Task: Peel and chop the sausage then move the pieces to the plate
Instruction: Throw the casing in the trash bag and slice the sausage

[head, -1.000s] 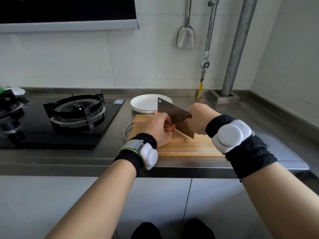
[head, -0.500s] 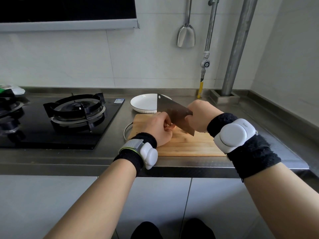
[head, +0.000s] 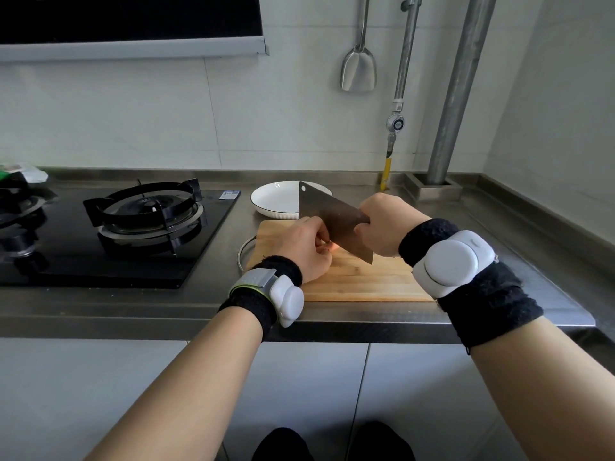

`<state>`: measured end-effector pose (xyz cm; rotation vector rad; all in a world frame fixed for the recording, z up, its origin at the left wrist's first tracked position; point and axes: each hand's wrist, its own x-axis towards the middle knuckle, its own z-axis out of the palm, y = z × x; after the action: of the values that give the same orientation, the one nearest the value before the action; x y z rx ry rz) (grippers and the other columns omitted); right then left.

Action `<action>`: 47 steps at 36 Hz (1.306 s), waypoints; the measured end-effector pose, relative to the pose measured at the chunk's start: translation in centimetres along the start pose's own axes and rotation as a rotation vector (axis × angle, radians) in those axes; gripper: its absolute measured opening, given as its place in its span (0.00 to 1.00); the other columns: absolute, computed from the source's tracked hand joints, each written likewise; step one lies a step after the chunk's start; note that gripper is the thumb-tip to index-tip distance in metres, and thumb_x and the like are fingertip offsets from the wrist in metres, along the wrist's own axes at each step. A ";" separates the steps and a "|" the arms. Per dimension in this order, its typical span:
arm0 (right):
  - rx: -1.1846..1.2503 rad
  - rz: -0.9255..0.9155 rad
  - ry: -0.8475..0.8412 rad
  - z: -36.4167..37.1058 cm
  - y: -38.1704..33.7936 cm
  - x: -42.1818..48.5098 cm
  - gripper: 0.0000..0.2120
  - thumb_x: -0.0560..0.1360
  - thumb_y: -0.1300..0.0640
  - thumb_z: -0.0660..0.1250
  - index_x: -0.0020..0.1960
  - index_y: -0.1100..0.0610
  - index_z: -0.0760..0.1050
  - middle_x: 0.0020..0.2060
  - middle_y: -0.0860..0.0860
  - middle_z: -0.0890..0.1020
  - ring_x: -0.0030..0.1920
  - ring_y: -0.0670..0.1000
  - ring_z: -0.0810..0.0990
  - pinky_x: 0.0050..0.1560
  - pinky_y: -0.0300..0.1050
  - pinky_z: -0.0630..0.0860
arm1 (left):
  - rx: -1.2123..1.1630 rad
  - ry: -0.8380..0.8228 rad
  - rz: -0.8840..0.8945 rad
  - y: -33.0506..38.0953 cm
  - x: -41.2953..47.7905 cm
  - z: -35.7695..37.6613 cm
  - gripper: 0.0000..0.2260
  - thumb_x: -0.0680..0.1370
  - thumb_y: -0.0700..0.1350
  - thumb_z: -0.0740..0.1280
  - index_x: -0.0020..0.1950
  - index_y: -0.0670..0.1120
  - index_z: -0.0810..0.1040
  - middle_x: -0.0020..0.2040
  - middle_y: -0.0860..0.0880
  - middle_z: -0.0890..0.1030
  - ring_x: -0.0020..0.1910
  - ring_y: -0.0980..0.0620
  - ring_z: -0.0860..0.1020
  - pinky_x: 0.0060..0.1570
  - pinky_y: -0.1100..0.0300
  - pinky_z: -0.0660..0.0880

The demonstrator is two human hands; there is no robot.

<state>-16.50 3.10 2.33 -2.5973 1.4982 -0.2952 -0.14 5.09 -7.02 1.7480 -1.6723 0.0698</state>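
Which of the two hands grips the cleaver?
The right hand is closed around the cleaver; the left hand is curled on the sausage over the cutting board.

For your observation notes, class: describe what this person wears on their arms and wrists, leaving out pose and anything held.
Both forearms are bare, with no sleeves. Each wrist carries a black towelling wristband: the left wristband is narrow, the right wristband wider. A rounded white device sits on each, the left device small, with a grey, green-edged strap, the right device bigger and disc-like.
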 end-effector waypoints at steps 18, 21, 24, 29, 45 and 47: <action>0.002 0.028 -0.075 -0.2 -0.4 -0.2 0.09 0.81 0.57 0.61 0.54 0.62 0.77 0.39 0.55 0.79 0.40 0.57 0.80 0.33 0.42 0.72 | -0.013 -0.021 -0.013 0.2 0.1 -0.1 0.04 0.72 0.43 0.68 0.43 0.51 0.74 0.42 0.52 0.75 0.41 0.53 0.75 0.45 0.55 0.77; -0.002 0.039 -0.091 -0.1 -0.6 -0.2 0.09 0.81 0.58 0.61 0.55 0.61 0.76 0.37 0.53 0.76 0.40 0.56 0.78 0.33 0.42 0.72 | -0.004 -0.025 -0.021 0.2 0.1 0.0 0.05 0.72 0.43 0.67 0.44 0.51 0.74 0.43 0.53 0.75 0.42 0.54 0.74 0.46 0.56 0.77; 0.001 0.056 -0.107 -0.2 -0.8 -0.1 0.10 0.81 0.58 0.61 0.57 0.62 0.77 0.38 0.54 0.77 0.42 0.57 0.80 0.38 0.45 0.75 | -0.003 -0.026 -0.022 0.1 0.1 0.0 0.05 0.72 0.42 0.67 0.45 0.52 0.74 0.43 0.53 0.75 0.42 0.55 0.74 0.45 0.59 0.76; -0.013 0.078 -0.145 0.0 -1.1 0.0 0.10 0.80 0.60 0.62 0.57 0.63 0.78 0.42 0.56 0.81 0.44 0.57 0.82 0.41 0.46 0.78 | -0.005 -0.027 -0.024 0.2 0.1 -0.1 0.05 0.72 0.42 0.67 0.45 0.51 0.74 0.43 0.53 0.74 0.42 0.54 0.74 0.43 0.61 0.74; 0.047 0.091 -0.096 0.6 -0.2 -0.4 0.10 0.81 0.56 0.61 0.56 0.61 0.77 0.44 0.56 0.81 0.46 0.59 0.83 0.51 0.55 0.83 | -0.011 -0.025 -0.069 0.3 0.1 0.0 0.05 0.73 0.44 0.68 0.43 0.50 0.72 0.43 0.51 0.75 0.42 0.51 0.75 0.42 0.56 0.75; 0.053 0.085 -0.086 0.6 -0.2 -0.5 0.10 0.81 0.56 0.61 0.56 0.60 0.77 0.44 0.56 0.81 0.46 0.58 0.83 0.51 0.55 0.82 | -0.001 -0.028 -0.062 0.3 0.1 0.0 0.05 0.74 0.45 0.68 0.44 0.50 0.72 0.43 0.51 0.75 0.42 0.51 0.75 0.43 0.57 0.76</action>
<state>-16.40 3.62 1.71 -2.4652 1.5445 -0.2084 -0.34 5.08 -6.86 1.8065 -1.6369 0.0162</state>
